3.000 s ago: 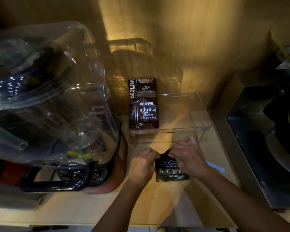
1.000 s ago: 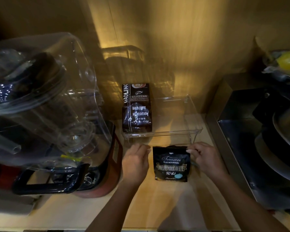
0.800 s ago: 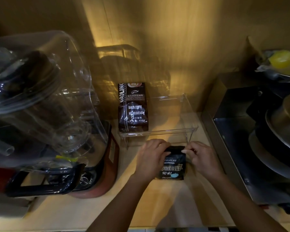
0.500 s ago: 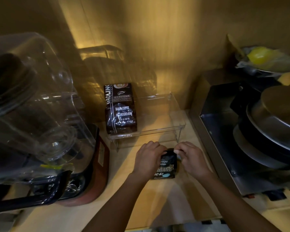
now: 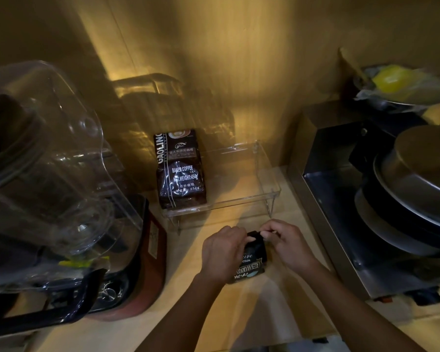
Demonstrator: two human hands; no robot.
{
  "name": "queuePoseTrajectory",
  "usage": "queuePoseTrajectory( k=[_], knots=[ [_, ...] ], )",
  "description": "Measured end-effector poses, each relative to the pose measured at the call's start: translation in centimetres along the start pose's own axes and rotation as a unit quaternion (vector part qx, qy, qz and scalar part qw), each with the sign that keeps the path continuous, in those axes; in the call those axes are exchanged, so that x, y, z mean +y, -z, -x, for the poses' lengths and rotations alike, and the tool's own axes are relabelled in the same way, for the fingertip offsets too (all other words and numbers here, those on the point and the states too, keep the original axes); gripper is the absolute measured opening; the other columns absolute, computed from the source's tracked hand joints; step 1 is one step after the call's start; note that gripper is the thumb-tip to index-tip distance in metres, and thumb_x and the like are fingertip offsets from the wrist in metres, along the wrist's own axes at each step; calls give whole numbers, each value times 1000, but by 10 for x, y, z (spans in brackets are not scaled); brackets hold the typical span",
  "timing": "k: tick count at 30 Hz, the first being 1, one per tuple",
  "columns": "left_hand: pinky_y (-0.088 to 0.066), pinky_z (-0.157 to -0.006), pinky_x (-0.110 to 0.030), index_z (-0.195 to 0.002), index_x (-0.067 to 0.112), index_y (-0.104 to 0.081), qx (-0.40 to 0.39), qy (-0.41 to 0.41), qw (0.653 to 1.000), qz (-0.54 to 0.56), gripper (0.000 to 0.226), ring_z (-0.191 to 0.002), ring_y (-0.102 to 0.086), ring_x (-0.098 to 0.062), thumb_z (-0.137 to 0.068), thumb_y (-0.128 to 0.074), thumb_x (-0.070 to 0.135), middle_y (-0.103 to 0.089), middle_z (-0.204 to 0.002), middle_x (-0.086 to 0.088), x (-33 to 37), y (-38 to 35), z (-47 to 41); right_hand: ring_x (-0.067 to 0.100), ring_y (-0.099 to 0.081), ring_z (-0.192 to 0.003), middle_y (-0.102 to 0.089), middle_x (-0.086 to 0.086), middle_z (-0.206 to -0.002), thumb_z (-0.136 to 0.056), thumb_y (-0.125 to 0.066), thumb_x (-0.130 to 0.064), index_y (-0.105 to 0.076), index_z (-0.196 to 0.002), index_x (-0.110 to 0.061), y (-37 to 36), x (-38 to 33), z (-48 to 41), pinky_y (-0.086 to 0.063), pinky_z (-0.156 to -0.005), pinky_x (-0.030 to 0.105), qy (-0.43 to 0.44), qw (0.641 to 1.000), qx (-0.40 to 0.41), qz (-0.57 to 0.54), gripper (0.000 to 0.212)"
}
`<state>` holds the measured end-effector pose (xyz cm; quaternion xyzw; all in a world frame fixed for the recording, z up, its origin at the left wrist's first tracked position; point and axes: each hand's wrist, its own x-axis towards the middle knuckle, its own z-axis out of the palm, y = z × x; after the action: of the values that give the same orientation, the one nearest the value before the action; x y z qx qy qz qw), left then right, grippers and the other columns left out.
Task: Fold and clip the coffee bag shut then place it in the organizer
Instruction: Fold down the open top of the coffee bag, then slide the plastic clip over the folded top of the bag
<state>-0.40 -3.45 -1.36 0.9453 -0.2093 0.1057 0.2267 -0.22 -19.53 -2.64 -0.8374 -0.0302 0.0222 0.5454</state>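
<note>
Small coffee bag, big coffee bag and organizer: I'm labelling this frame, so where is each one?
small coffee bag [image 5: 252, 260], head view, on its printed front between the hands.
big coffee bag [image 5: 182, 174], head view, on the white lettering of its front.
organizer [image 5: 269, 181], head view, on its clear right wall.

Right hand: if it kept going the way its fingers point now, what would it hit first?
The right hand points leftward at the folded top of the small coffee bag, which it already pinches; just beyond that are the left hand's fingers. Depth is unclear.

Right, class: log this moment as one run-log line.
stage: folding | left hand + right hand: pinching small coffee bag top | clip: unseen | organizer: holds another bag
</note>
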Motion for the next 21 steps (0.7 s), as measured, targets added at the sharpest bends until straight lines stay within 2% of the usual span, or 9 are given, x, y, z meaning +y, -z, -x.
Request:
queuePoseTrajectory(
  k=[3,6,8,11,17,19,21],
  knots=[
    [-35,-59,-31,-73,12,-59,-13,6,1000,-8,9,-63,-56,-27,-82,-63,10,-62,-67,-7,-1,2,-4,16,-52,-72,-59,3,-76,-85,-55,-4,-58,-73,-17,-2,8,-2,-39,-63,26,-14,999,16,-25,17],
    [-29,-65,-30,-81,11,-62,-5,33,999,-3,9,-70,-56,-27,-80,-65,2,-63,-74,-8,-3,4,-4,17,-53,-73,-60,4,-79,-85,-58,-9,-57,-76,-15,-3,26,-3,-41,-61,28,-32,997,71,4,11],
    [-29,-67,-30,-82,11,-63,-3,36,999,-4,9,-71,-57,-27,-80,-64,2,-63,-75,-8,-2,4,-2,22,-55,-76,-61,6,-82,-83,-59,-6,-58,-77,-13,-1,43,-3,-44,-64,34,-38,988,90,124,9],
    [-30,-67,-30,-84,10,-64,-4,36,999,6,9,-72,-58,-27,-81,-63,2,-64,-77,-8,-2,4,-1,26,-56,-85,-63,8,-90,-79,-62,-7,-60,-87,-13,2,69,-2,-39,-72,34,-45,965,61,252,10],
    [-31,-67,-28,-86,12,-59,-8,49,998,36,7,-74,-56,-26,-83,-57,6,-66,-81,-7,-5,7,-1,19,-50,-101,-57,2,-111,-84,-57,-18,-52,-113,-19,-3,99,5,-31,-88,35,-94,943,20,320,30],
    [-31,-66,-29,-83,13,-55,-11,60,996,60,8,-70,-53,-24,-83,-46,13,-65,-79,-5,-4,11,-2,18,-50,-102,-57,1,-112,-84,-55,-20,-52,-114,-21,-1,104,9,-32,-89,36,-88,932,10,352,30],
    [-29,-66,-29,-78,13,-54,-26,23,998,42,20,-66,-52,-25,-76,-35,18,-61,-72,-5,-4,13,-4,18,-50,-100,-58,0,-108,-85,-54,-21,-54,-108,-22,0,107,12,-32,-86,36,-81,919,-1,386,23]
  ],
)
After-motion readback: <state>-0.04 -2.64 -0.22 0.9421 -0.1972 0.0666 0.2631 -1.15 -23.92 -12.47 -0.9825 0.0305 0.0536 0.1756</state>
